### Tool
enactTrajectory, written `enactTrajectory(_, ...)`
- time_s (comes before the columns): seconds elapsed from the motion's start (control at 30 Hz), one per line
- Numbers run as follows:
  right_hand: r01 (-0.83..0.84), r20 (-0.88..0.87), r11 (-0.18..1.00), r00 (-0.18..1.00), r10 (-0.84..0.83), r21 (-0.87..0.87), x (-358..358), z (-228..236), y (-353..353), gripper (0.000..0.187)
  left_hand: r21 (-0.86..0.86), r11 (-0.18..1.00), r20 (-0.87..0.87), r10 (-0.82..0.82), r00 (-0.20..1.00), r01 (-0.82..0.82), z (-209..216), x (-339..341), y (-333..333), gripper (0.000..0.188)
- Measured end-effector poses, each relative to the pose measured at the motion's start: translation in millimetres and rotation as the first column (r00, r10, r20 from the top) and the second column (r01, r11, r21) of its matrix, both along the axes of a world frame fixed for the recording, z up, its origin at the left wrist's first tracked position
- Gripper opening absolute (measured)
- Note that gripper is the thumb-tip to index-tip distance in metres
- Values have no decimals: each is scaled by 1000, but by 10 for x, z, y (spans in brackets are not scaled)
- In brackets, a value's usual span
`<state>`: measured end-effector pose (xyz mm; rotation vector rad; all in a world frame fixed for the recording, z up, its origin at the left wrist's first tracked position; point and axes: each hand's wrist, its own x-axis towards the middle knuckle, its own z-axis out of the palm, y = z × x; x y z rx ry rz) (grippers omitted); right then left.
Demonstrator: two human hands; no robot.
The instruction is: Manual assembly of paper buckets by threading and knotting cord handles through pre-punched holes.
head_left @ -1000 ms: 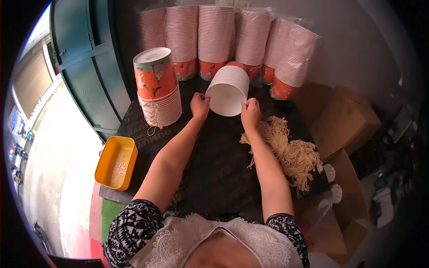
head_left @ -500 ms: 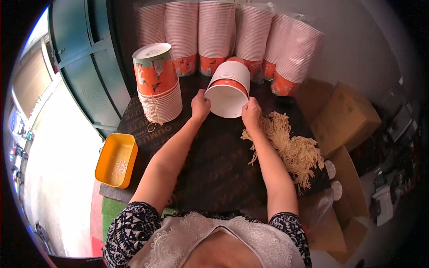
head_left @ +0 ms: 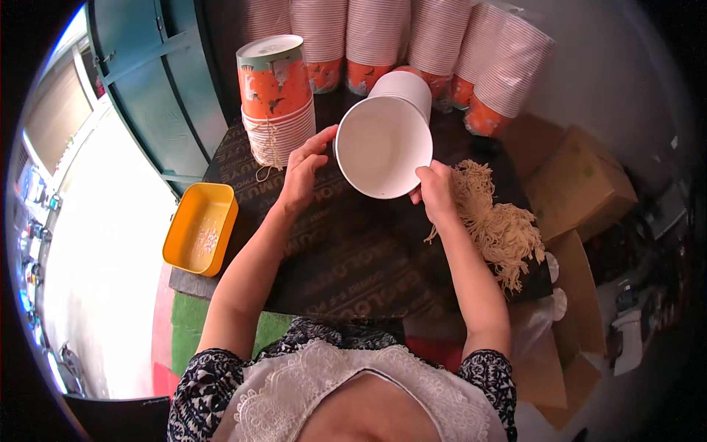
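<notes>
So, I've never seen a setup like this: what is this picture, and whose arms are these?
There is no machine here: these are a person's bare hands, seen by a wide fisheye camera worn on that person's head, looking down. The lens bends straight edges near the rim.

The right hand grips the rim of a large cup, its white inside facing the wearer. The left hand is open at the cup's other side; whether it touches is hard to tell.

On the dark table are a yellow tub, an upside-down cup stack, a bundle of string and, behind, plastic-wrapped cup stacks.
</notes>
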<state>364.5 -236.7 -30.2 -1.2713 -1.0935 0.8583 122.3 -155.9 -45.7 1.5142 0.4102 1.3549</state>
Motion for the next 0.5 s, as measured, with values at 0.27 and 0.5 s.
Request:
enactTrajectory(0.27, -108, -36, 994, 994, 107, -5, -141, -167, 56, 20, 397, 897, -172, 280, 944, -194, 140, -188, -290, 51)
enactTrajectory(0.5, -99, -85, 993, 992, 94, -63, -183, -58, -42, 25, 665, 735, -322, 439, 839, -129, 350, -241, -455, 74)
